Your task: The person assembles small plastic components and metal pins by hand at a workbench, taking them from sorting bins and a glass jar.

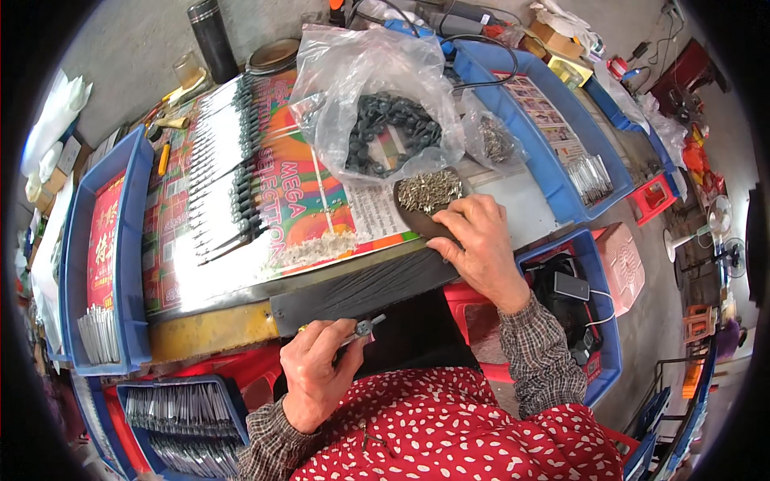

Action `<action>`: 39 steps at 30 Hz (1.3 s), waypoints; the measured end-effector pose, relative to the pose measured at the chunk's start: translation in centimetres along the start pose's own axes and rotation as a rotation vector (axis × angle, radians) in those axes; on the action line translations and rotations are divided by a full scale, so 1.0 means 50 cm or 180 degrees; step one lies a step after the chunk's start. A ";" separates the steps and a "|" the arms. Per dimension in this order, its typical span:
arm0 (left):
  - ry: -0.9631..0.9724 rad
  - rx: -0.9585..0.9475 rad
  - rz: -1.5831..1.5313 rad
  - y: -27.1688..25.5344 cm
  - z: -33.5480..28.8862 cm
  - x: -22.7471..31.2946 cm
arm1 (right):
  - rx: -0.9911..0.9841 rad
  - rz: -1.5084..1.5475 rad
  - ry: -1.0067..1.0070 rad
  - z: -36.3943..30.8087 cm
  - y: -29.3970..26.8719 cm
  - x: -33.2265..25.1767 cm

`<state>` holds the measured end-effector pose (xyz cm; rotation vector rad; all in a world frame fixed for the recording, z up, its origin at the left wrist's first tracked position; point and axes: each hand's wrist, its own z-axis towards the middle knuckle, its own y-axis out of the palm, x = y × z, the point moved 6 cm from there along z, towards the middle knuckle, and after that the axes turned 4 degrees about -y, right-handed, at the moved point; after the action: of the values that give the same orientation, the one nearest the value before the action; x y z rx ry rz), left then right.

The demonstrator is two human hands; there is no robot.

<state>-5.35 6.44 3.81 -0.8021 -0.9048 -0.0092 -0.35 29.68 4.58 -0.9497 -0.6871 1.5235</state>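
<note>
Can pass over the dark table edge between left hand and right hand; meets the plastic bag beyond.

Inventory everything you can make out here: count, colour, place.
Table: one, grey, centre.
Black-headed rods: many, silver, table's left.
Large plastic bag: one, clear, table's middle.
Black parts: many, inside it.
Small plastic bag: one, clear, right of that.
Round dish: one, brown, table's front.
Small metal pins: many, brassy grey, in the dish.
Bins: at least four, blue, both sides.
Stools: several, red and pink, right.
Rest: too small or cluttered to count.
Spotted garment: one, red and white, bottom.
Left hand: one, lower middle, holding a grey metal piece.
Right hand: one, at the dish's edge.
</note>
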 end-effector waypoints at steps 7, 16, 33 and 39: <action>-0.0218 -0.0062 -0.0198 -0.006 -0.005 0.002 | 0.0287 0.0256 -0.0047 -0.011 -0.005 -0.013; -0.0221 -0.0035 -0.0349 -0.007 -0.018 0.011 | 0.0466 0.1498 0.0005 -0.026 -0.029 -0.087; 0.0013 -0.0001 -0.0079 -0.006 -0.037 0.023 | -0.0151 0.2840 -0.0069 -0.046 0.016 -0.193; 0.0294 0.0128 0.0075 -0.005 -0.040 0.027 | -0.0204 0.2751 -0.0081 -0.046 0.019 -0.199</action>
<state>-3.17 5.44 4.18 -0.7687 -0.8060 -0.0073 1.32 19.56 4.54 -1.3749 -0.3398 2.2689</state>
